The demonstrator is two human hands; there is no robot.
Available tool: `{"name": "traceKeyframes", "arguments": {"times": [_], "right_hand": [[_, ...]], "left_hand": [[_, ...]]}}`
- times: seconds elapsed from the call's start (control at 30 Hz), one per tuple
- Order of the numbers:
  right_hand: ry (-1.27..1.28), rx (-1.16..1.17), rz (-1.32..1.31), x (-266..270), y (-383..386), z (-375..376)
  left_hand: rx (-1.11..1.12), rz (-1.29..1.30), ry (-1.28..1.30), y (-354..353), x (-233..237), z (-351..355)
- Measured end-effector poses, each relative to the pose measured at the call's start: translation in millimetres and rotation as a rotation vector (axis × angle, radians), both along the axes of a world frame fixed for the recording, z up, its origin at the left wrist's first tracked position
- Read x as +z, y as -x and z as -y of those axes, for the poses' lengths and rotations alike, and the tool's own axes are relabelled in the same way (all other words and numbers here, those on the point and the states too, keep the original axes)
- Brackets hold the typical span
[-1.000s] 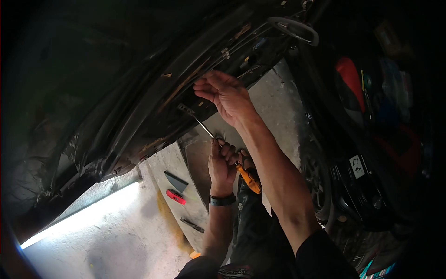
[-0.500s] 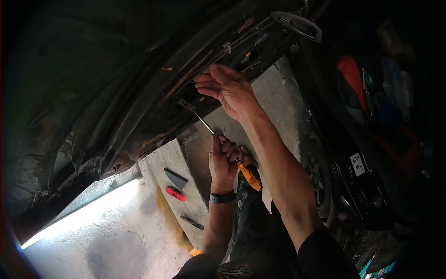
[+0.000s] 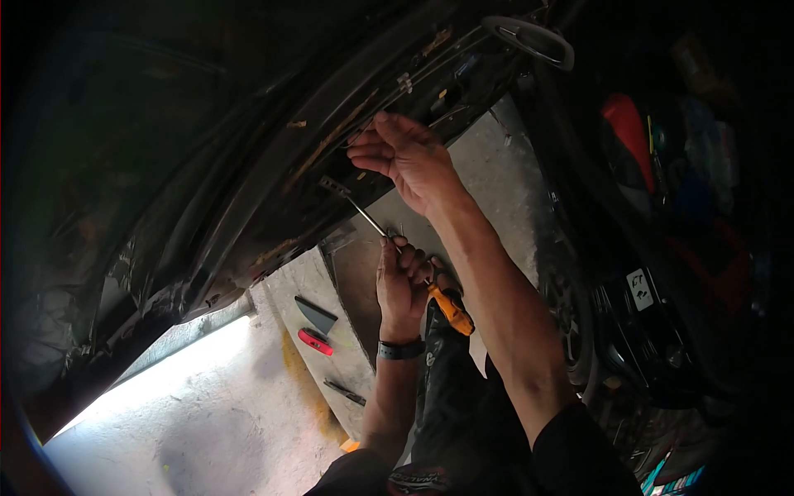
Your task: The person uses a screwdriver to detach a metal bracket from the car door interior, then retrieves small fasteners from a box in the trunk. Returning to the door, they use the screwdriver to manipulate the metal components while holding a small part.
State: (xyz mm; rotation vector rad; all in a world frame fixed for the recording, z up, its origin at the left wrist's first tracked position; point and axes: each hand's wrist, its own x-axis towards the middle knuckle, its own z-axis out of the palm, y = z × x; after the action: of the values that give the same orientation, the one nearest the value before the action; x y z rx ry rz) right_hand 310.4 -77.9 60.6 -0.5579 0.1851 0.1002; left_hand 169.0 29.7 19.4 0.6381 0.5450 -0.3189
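My left hand (image 3: 401,285) is closed around a screwdriver. Its metal shaft (image 3: 370,218) slants up-left to a small slotted bracket (image 3: 334,186) on the underside of a dark car panel (image 3: 273,157). An orange handle (image 3: 450,312) sticks out below that hand, in line with the shaft. Higher up, my right hand (image 3: 413,169) reaches to the panel with curled fingers, thumb near the fingertips. A thin line shows at these fingertips, too small to make out. The wrist below my left hand wears a dark band.
A grey blade (image 3: 316,314), a red tool (image 3: 315,341) and a dark slim tool (image 3: 344,393) lie on a pale board. Upper right is a loop-shaped handle (image 3: 529,41). A black door panel with a white label (image 3: 639,290) stands at right. Bright light crosses the lower left.
The view has shifted slightly, moving the board, its tools and my left hand a little right and down in the picture. Both hands keep nearly the same pose.
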Motion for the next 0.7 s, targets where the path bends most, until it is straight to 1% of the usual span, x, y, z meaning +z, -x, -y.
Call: {"name": "traceKeyframes", "arguments": {"times": [0.23, 0.37, 0.43, 0.47, 0.53, 0.6, 0.63, 0.67, 0.7], "right_hand": [[0.076, 0.057, -0.025, 3, 0, 7], [0.134, 0.066, -0.095, 2, 7, 13], [0.575, 0.065, -0.051, -7, 23, 15], [0.795, 0.063, -0.027, -13, 36, 16], [1.3, -0.076, 0.141, -21, 93, 22], [1.534, 0.072, 0.173, 12, 159, 44], [1.613, 0.103, 0.214, 24, 189, 52], [1.692, 0.129, 0.256, 32, 215, 56], [1.762, 0.197, 0.241, 31, 239, 55]], "left_hand": [[0.018, 0.069, -0.032, -1, -14, 0], [0.031, 0.077, 0.035, -2, -15, -1], [0.025, 0.104, 0.085, -1, -16, -2], [0.034, 0.077, 0.125, -2, -14, -1], [0.057, 0.024, 0.201, -5, -8, -1], [0.053, 0.031, 0.235, -7, -9, -3], [0.052, 0.031, 0.253, -6, -10, -3], [0.057, 0.023, 0.25, -6, -7, -2], [0.063, 0.017, 0.247, -7, -1, 1]]}}
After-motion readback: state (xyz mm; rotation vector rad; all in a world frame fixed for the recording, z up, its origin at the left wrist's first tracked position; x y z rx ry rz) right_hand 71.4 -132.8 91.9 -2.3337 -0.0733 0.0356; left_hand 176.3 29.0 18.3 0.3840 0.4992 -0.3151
